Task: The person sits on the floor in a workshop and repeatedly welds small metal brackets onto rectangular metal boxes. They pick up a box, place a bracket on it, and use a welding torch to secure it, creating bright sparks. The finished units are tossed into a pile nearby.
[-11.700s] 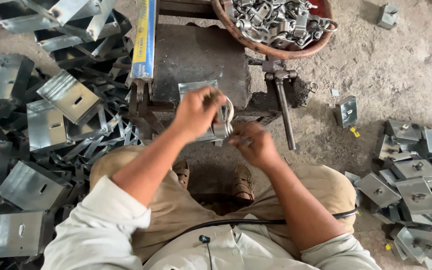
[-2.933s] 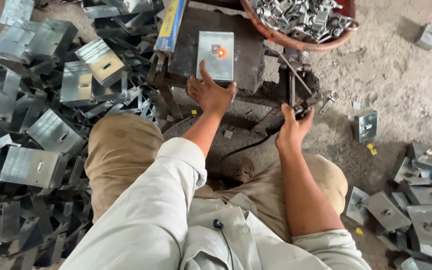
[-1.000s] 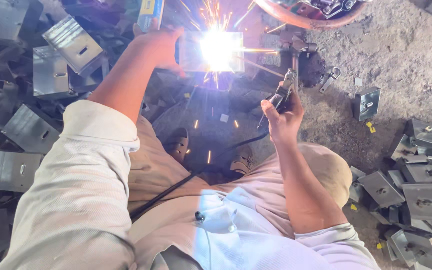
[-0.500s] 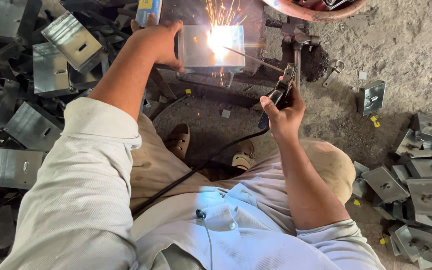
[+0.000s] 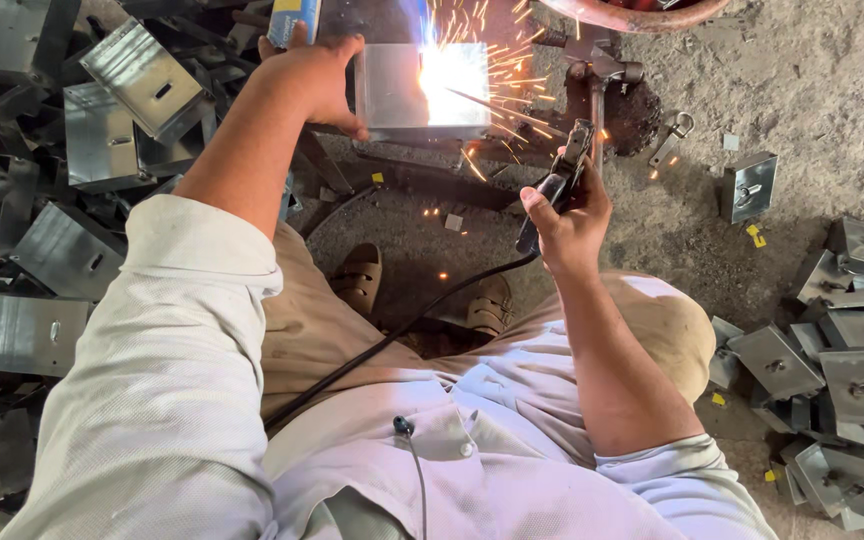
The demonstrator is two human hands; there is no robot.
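Note:
My left hand (image 5: pixel 317 78) presses on the left edge of a square metal plate (image 5: pixel 397 100) that lies on a dark work block. A bright white arc and orange sparks burst from the plate's right half. My right hand (image 5: pixel 564 210) grips a black welding electrode holder (image 5: pixel 555 180), whose thin rod reaches up-left to the arc. A black cable (image 5: pixel 392 335) runs from the holder down across my lap.
Heaps of bent metal brackets (image 5: pixel 72 200) fill the left side. More plates with welded rings (image 5: pixel 852 350) lie at the right on the concrete floor. A reddish basin's rim (image 5: pixel 632 12) shows at the top. My sandalled feet (image 5: pixel 362 280) rest below the block.
The arc keeps burning on the plate and sparks now spread further right. My right hand with the holder has shifted slightly; my left hand stays on the plate.

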